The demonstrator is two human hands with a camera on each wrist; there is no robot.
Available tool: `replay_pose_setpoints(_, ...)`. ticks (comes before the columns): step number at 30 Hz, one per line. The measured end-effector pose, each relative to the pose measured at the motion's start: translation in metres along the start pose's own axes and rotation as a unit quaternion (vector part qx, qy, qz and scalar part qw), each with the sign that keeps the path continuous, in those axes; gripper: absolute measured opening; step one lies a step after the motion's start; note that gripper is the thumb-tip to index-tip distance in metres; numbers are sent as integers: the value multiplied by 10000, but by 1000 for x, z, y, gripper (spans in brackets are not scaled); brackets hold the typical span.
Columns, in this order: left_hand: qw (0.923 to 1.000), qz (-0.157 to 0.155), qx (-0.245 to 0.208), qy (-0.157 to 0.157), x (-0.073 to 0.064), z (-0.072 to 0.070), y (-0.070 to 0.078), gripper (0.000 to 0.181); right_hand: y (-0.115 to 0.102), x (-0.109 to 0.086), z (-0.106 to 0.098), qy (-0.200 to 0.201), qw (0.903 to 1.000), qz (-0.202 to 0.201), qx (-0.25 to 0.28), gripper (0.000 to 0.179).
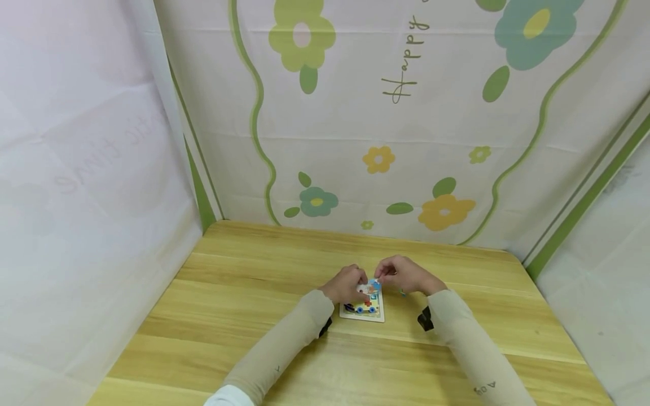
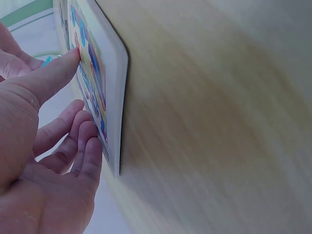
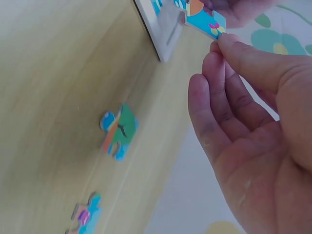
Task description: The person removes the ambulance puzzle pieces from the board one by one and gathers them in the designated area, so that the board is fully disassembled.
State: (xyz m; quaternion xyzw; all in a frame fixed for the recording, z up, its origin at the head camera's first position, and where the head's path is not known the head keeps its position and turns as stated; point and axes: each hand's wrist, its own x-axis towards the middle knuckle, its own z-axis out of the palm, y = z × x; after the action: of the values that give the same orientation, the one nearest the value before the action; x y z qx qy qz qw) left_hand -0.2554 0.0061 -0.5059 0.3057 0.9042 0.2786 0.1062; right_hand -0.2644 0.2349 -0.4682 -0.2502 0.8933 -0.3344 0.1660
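My left hand [image 1: 347, 285] reaches over a small framed jigsaw puzzle [image 1: 373, 318] with a vehicle picture on blue wheels. In the left wrist view its thumb [image 2: 68, 61] presses on the picture, while the other fingers [image 2: 90, 151] rest along the frame's edge, loosely bent. My right hand [image 1: 406, 274] pinches a blue and orange jigsaw piece [image 3: 202, 22] by one corner, between thumb and index finger. That piece is tilted close over the puzzle's upper right, partly hidden by the left hand in the right wrist view.
A green and blue loose piece [image 3: 124, 129] lies on the wooden table [image 1: 244, 270] beside the puzzle. Farther along is another loose piece [image 3: 87, 214] with a purple spot. Black straps [image 1: 425, 320] show under the sleeves. Flower-printed cloth [image 1: 345, 129] walls the table.
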Motion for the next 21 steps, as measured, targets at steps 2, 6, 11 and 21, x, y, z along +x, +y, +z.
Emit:
replay_pose_setpoints(2,10000,24,33,16,0,0,1,40,2,-4,-4,50,9999,49,89,10)
replay_pose_setpoints(6,9999,56,96,42,-2,-1,4,39,5,-15,-12,180,9997,75,124,9)
replay_pose_setpoints(11,9999,72,86,68,-4,-2,5,39,14,-30,-26,342,9992,169,-129,8)
replay_pose_setpoints(21,9999,36,92,68,-3,1,2,41,39,-73,-49,510,9979,341,-197,10)
